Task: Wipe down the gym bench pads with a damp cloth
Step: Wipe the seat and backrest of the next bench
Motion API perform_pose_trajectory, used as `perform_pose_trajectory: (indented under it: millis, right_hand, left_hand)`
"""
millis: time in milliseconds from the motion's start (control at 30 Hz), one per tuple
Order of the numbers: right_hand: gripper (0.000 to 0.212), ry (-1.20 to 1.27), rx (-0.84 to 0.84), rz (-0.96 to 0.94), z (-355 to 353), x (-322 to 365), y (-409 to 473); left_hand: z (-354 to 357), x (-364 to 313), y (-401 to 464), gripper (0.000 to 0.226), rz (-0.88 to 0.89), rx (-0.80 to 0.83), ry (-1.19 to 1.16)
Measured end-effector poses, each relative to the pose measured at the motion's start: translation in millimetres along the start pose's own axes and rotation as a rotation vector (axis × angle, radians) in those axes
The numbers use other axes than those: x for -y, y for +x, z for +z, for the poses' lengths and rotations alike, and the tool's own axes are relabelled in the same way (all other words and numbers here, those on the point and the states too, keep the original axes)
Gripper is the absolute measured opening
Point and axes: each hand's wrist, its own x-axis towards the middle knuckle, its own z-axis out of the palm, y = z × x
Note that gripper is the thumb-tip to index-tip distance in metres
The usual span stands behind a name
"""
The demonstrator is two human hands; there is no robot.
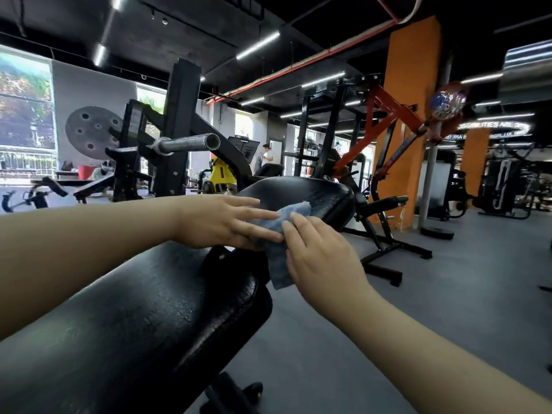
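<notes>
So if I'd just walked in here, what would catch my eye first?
Front and centre, two bare hands meet over a crumpled blue cloth: the left hand lies flat on it with straight fingers, and the right hand touches it from the right. They work at the gap between the long glossy black bench pad and the shorter black seat pad. Behind stands a bright orange pillar.

Dim hall, ceiling strip lights [258, 44], window [25, 115] glare, soft blur, wide-angle edge bending.
</notes>
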Motion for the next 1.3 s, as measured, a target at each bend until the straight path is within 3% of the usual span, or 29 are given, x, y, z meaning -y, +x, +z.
perform_pose_trajectory:
  millis: [100, 167, 233, 300, 433, 567, 700, 800, 933, 1133, 1300]
  right_hand:
    - [0.050, -0.086, 0.194, 0.020, -7.3, 21.6, 14.9]
    - [0.058, -0.212, 0.387, 0.051, -12.5, 36.6, 26.4]
    - [0.059, -0.245, 0.470, 0.118, -11.6, 36.6, 36.0]
    - [0.058, -0.234, 0.463, 0.158, -13.8, 25.4, 44.8]
    - [0.048, -0.048, 0.436, 0.189, -25.8, -1.1, 54.1]
    - [0.036, -0.110, 0.506, 0.231, -37.7, -27.9, 68.1]
    - [0.028, -0.075, 0.618, 0.312, -34.9, -36.4, 95.0]
    - [0.046, 0.143, 0.660, 0.354, -22.2, -21.9, 110.1]
    - [0.056, -0.105, 0.784, 0.340, 4.2, -10.2, 119.1]
    - [0.053, -0.098, 0.743, 0.076, -22.8, -4.9, 72.2]
    - [0.058, 0.026, 0.818, 0.279, -17.3, -68.3, 86.2]
  left_hand:
    - [11.9, -9.2, -24.1, 0.049, -0.280, 0.126, -0.111]
    - [14.7, -20.6, -29.4, 0.050, -0.590, 0.178, -0.427]
    - [11.7, -29.6, -27.3, 0.039, -0.857, -0.021, -0.756]
    - [6.0, -37.3, -22.5, 0.034, -0.960, -0.185, -0.956]
    - [5.0, -44.9, -8.7, 0.046, -0.947, -0.069, -1.063]
    - [14.0, -51.6, -4.1, 0.056, -0.900, 0.101, -1.076]
    - [17.0, -57.2, -5.6, 0.053, -0.865, 0.144, -1.001]
    - [14.4, -55.8, -5.8, 0.059, -0.854, 0.183, -0.941]
    - [14.3, -56.7, -5.5, 0.054, -0.858, 0.202, -0.950]
    - [17.8, -57.9, -5.9, 0.054, -0.865, 0.151, -1.021]
    - [11.7, -60.1, -6.6, 0.053, -0.860, 0.134, -1.069]
